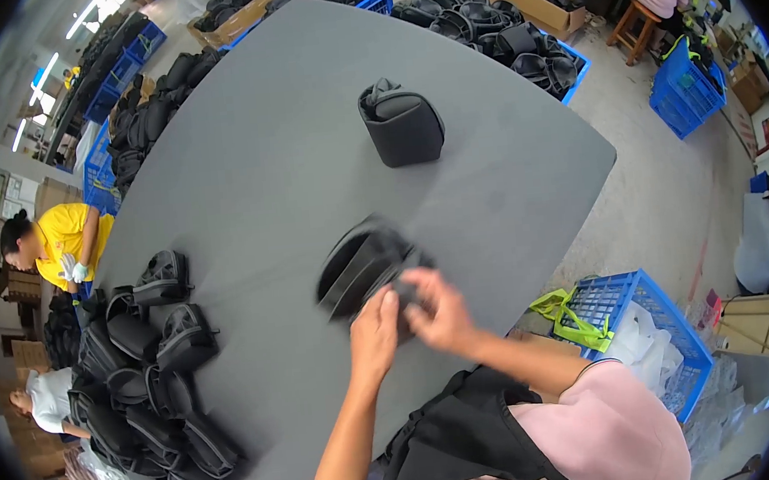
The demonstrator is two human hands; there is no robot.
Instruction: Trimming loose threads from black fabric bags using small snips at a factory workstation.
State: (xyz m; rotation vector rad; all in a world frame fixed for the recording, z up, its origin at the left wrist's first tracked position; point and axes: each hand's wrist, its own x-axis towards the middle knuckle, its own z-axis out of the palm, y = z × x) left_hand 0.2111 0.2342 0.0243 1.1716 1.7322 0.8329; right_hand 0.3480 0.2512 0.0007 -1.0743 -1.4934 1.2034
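Note:
Over the grey table, both my hands are closed on the near edge of a black pouch, whose open inside shows a divider. My left hand pinches it with the thumb on top. Just to its right, my right hand grips the same edge with bent fingers, slightly blurred by motion. The exact spot under the fingertips is hidden. Farther off, a second black pouch stands upright by itself.
Several black pouches are piled on the table's left. Blue crates of black pouches line the far edge. At the right stands a blue basket with plastic bags and a yellow-green strap. A person in yellow is at the left edge.

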